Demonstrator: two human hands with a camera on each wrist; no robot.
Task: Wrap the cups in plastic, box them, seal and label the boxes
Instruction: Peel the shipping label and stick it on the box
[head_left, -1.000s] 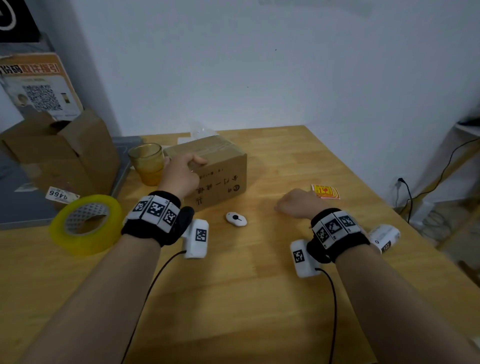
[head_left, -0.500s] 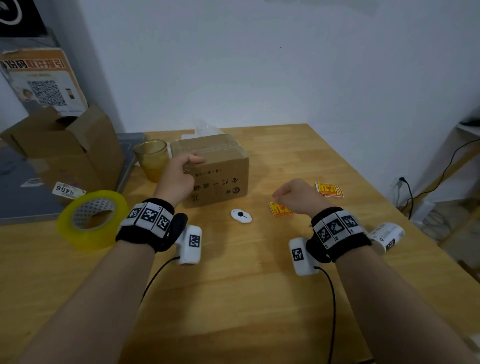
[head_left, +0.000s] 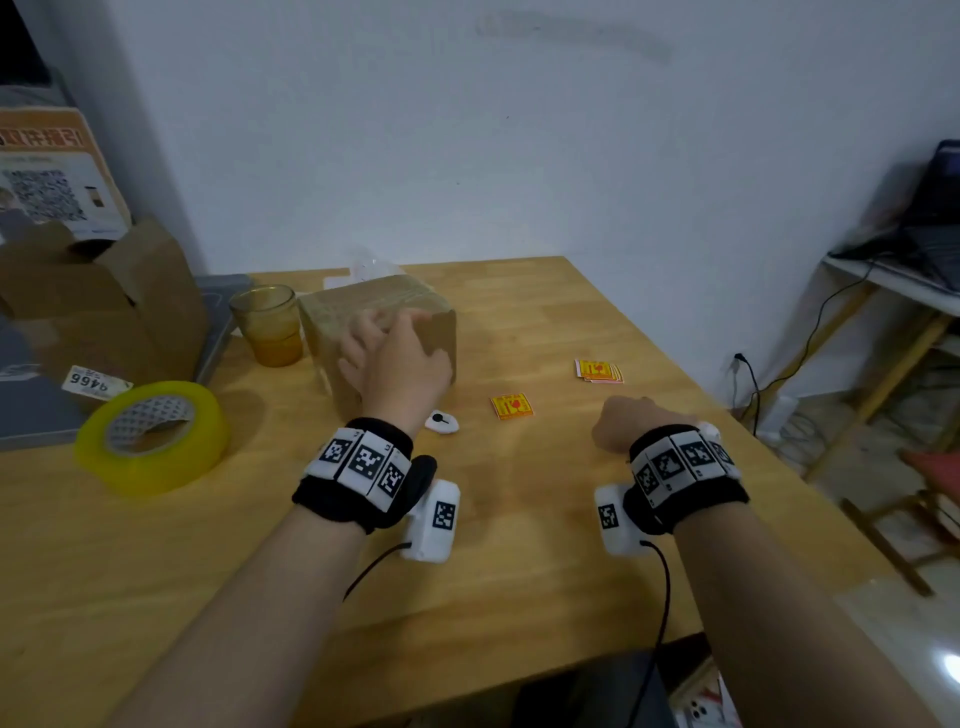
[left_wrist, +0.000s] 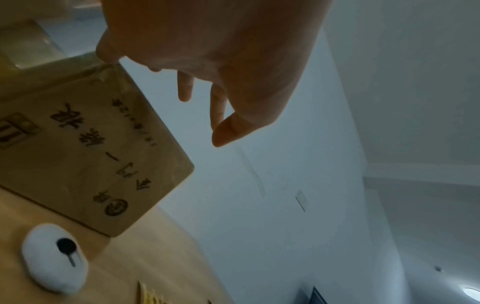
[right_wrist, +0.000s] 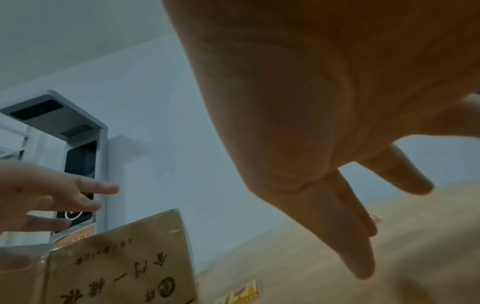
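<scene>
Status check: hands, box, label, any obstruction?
Left hand open over sealed box. Right hand open, empty. Loose label on table, unobstructed.

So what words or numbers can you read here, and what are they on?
"9466": white tag on the open cardboard box, seen upside down.
Dark printed characters: sealed cardboard box; too blurred to read.
Orange-headed poster: QR code and mirrored characters, unreadable.
Yellow stickers: red symbol, text too small.

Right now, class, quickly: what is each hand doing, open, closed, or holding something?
Left hand: open, fingers spread, over the sealed box; contact unclear.
Right hand: open, fingers extended, holding nothing.
</scene>
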